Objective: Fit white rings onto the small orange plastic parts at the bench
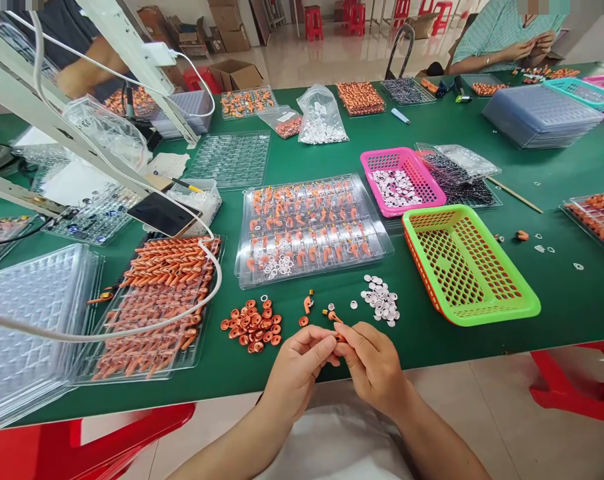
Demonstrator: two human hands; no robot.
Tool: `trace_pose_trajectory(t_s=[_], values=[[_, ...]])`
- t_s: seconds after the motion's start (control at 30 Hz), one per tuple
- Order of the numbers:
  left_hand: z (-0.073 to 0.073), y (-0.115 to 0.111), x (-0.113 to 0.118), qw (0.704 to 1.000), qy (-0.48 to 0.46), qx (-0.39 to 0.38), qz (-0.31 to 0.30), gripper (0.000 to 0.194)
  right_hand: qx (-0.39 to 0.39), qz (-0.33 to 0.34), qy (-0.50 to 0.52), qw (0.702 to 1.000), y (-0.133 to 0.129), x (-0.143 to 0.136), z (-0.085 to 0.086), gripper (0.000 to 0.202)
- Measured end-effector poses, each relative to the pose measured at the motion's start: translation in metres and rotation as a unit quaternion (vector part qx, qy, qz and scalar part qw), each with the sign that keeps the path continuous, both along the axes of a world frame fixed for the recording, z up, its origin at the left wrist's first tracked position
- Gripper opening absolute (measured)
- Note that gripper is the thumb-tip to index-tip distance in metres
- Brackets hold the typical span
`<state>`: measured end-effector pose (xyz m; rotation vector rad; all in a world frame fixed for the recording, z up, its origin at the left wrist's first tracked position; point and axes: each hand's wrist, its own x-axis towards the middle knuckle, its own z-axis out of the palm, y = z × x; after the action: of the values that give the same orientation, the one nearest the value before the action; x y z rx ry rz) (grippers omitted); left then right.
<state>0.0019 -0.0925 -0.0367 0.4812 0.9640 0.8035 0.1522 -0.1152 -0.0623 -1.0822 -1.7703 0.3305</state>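
Observation:
My left hand [300, 363] and my right hand [375, 365] meet at the table's near edge, fingers closed in a pinch. Between their fingertips is a small orange plastic part [339, 338], mostly hidden by the fingers. Just beyond them lies an orange curved piece [334, 317] with a dark-and-yellow end. Another curved piece [309, 303] and a single orange round cap [303, 321] lie to its left. Farther left is a pile of orange round caps [252, 327]; a pile of white discs [382, 301] is on the right.
Stacked clear trays [382, 252] hold orange pieces and white rings. A green basket [527, 308] and a pink basket [435, 200] stand right. Left are a tray of orange parts [157, 313], a phone [165, 213] and a drooping white cable [132, 338]. A co-worker [507, 43] sits opposite.

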Motion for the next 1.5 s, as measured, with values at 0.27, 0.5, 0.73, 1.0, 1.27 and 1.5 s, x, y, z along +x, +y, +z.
trace_pose_trajectory(t_s=[0.27, 0.5, 0.73, 1.0, 1.27, 1.5], values=[[0.003, -0.001, -0.001, 1.000, -0.002, 0.002, -0.008, 0.019, 0.018, 0.002, -0.015, 1.000, -0.001, 0.001, -0.001, 0.043], [0.002, 0.000, 0.000, 1.000, -0.012, -0.001, -0.008, 0.018, 0.011, 0.022, 0.006, 1.000, -0.002, 0.005, 0.000, 0.049], [0.015, 0.007, 0.002, 0.997, -0.003, 0.067, -0.036, 0.019, -0.320, 0.045, 0.419, 0.849, 0.002, 0.012, 0.014, 0.021], [0.016, 0.010, 0.005, 0.998, 0.013, 0.062, -0.024, 0.019, -0.403, 0.119, 0.598, 0.682, 0.013, 0.014, 0.013, 0.025], [0.014, 0.011, 0.005, 0.998, 0.028, 0.049, -0.014, 0.023, -0.405, 0.113, 0.577, 0.700, 0.014, 0.010, 0.006, 0.027], [0.011, 0.009, 0.000, 0.996, 0.016, 0.076, -0.047, 0.024, -0.223, 0.004, 0.247, 0.943, -0.001, 0.013, 0.010, 0.022]])
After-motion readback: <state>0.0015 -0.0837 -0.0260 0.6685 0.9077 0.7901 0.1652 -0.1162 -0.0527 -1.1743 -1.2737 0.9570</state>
